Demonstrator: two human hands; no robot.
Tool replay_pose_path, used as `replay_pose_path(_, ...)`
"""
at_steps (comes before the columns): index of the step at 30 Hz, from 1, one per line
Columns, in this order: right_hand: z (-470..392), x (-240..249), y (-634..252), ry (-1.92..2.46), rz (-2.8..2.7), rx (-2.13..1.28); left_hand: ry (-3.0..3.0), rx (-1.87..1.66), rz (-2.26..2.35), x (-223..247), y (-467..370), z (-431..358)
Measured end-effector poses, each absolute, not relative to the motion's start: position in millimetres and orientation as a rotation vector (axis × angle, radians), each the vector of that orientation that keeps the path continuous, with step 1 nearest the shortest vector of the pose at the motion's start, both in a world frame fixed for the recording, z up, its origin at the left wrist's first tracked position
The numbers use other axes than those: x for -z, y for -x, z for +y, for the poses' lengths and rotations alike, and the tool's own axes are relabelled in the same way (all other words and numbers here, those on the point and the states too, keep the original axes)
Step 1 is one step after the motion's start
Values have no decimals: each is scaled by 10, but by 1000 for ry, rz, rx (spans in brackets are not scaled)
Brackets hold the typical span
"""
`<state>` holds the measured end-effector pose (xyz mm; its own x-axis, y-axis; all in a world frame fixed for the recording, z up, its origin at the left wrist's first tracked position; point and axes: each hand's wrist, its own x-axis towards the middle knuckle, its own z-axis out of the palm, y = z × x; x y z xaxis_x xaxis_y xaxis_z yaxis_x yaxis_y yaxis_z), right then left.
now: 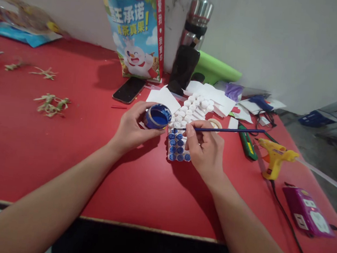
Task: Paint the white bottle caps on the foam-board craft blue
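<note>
The left hand (pixel 133 128) is gripping a small paint pot (pixel 158 117); its thumb is lying along the near side and its fingers are curling around the left side, closed as far as the pot's width allows. The pot is standing open, showing blue paint inside and smears on the rim. The right hand (pixel 207 150) is holding a slim blue brush (pixel 230 130), thumb and forefinger pinching it near the bristle end, the handle pointing off to the right.

The cluster of small rolls (pixel 192 107) is lying on the red table (pixel 78 173), between the hands and partly behind the right one. Its near rows are showing blue ends (pixel 179 150) — the farther ones are showing white. The brush tip is pointing at the edge of the blue rows; whether it is touching cannot be told.

White paper (pixel 166 98) is lying behind the pot, with a phone (pixel 129 90) resting to its left. A printed bag (pixel 140 41) and a metal flask (pixel 200 13) are standing at the wall. To the right, a green cutter (pixel 247 144), a yellow glue gun (pixel 276 157) and a purple socket box (pixel 307 211) are lying — the box showing a small red light.
</note>
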<state>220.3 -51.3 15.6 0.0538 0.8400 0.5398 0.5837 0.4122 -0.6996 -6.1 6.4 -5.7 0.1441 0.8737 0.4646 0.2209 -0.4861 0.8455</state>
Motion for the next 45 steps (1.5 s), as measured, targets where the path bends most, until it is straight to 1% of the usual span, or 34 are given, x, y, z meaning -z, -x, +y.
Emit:
replay_pose_path(6, -552, -185, -2216, 1220, -1553, -349, -1762, -1390, 1060, 69, 66, 78)
replay_pose_path(10, -534, -370, -2203, 1224, -1468, -412, -1673, -1411, 1090, 60, 63, 89)
replay_pose_path(13, -435, -551, -2183, 1199, -1461, -539, -1626, -1427, 1100, 49, 64, 99)
replay_pose_path(16, -338, -613, -2163, 1195, -1430, -627, -1600, -1446, 1114, 44, 75, 107)
replay_pose_path(18, -325, -561, -2146, 1224, -1375, -653, -1594, -1460, 1119, 50, 84, 108)
replay_pose_path(22, -398, -356, -2100, 1267, -1343, -478, -1587, -1460, 1111, 62, 87, 97)
replay_pose_path(26, -440, -239, -2077, 1237, -1408, -461, -1606, -1454, 1098, 55, 76, 83)
replay_pose_path(45, -440, -176, -2132, 1252, -1533, -439, -1602, -1418, 1101, 51, 54, 57)
